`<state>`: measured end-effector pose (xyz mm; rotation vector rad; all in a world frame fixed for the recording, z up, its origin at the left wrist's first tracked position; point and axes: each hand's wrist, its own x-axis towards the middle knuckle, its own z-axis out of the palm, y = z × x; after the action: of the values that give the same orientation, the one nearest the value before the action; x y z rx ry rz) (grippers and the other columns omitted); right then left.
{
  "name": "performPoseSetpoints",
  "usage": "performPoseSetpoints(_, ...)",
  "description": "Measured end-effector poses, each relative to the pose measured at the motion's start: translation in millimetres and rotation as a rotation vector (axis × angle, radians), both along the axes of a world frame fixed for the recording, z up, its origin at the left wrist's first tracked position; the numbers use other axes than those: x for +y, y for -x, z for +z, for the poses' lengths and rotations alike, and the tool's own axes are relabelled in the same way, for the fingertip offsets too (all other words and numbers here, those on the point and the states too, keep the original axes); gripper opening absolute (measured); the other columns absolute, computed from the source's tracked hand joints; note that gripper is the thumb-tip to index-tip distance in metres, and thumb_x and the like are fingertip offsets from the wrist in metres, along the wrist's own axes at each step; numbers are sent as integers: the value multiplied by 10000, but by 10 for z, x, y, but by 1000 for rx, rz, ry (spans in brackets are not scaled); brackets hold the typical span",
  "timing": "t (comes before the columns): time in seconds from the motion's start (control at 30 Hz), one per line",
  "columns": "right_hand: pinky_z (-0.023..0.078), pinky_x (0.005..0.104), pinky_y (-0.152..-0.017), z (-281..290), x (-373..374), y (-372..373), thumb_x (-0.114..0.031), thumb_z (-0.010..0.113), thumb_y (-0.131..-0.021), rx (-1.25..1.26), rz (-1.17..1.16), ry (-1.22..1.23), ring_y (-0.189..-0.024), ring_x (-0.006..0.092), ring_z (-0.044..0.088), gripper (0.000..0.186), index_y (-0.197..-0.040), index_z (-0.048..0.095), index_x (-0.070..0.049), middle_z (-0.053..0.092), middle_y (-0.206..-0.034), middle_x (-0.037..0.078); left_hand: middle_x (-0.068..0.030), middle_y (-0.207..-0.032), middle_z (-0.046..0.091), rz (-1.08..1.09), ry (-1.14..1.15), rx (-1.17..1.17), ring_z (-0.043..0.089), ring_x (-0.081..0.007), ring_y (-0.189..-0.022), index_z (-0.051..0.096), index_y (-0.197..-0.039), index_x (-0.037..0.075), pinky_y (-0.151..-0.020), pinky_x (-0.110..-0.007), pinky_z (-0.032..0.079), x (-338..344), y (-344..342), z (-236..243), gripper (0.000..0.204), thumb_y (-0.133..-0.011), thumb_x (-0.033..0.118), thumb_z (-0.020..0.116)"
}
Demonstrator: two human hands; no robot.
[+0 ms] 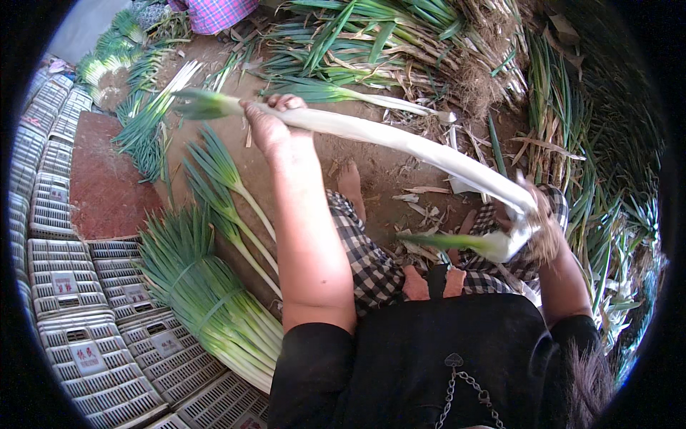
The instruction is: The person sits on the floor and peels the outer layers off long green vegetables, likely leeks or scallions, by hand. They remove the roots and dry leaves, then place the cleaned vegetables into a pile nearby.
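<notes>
A long white leek (386, 139) stretches diagonally across the view. My left hand (277, 121) is closed on it near the green top at the upper left. My right hand (537, 214), partly hidden, grips its root end, where shaggy roots and a second, downward-angled leek stalk (493, 247) with a green top show. Below and left of my left arm lie loose leeks (236, 189) and a tied bundle of green leeks (196, 289). Leaf scraps (421, 200) litter the dirt floor between my checked legs.
Pale plastic crates (96, 354) line the left, beside a reddish board (107, 171). Heaps of untrimmed leeks (421, 43) and dried leaves (586, 157) fill the top and right. A person in plaid clothing (214, 11) is at the upper left. More leeks (150, 100) lie nearby.
</notes>
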<state>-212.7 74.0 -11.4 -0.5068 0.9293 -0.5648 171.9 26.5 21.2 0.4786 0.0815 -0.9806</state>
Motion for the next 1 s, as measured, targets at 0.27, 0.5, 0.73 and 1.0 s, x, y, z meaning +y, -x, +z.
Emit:
performPoseSetpoints(0.27,390,349,-827,79,678,3944,-302,486,-801,953,-358,294,-953,253,472,468,-1158,377,-20,483,-1036,169,-29,-583,316,258,-302,-259,345,-160,-488,307,-748,74,-547,-317,409,125,-543,-187,326,-871,375,311)
performPoseSetpoints(0.5,250,385,-938,603,1762,4386,-278,482,-802,2210,433,324,-1141,302,288,485,-1192,357,-18,324,-1220,195,-98,-846,436,56,-153,-265,491,-236,-771,359,-960,5,-756,-415,458,120,-3,-187,248,-845,216,420)
performPoseSetpoints(0.73,310,363,-930,809,388,789,-69,610,-681,1702,69,1156,-1114,267,371,491,-1139,437,-100,416,-1183,103,-43,-890,501,-129,-221,-474,504,-153,-796,433,-995,62,-679,-271,452,9,641,-172,399,-740,320,599)
performPoseSetpoints(1.0,453,384,-662,577,-240,-1124,-227,580,-722,1236,418,1509,-768,328,552,514,-1155,370,-45,527,-920,193,-106,-941,510,-171,-210,-643,507,-161,-851,415,-1034,-17,-725,-291,447,17,1199,-90,441,-771,298,574)
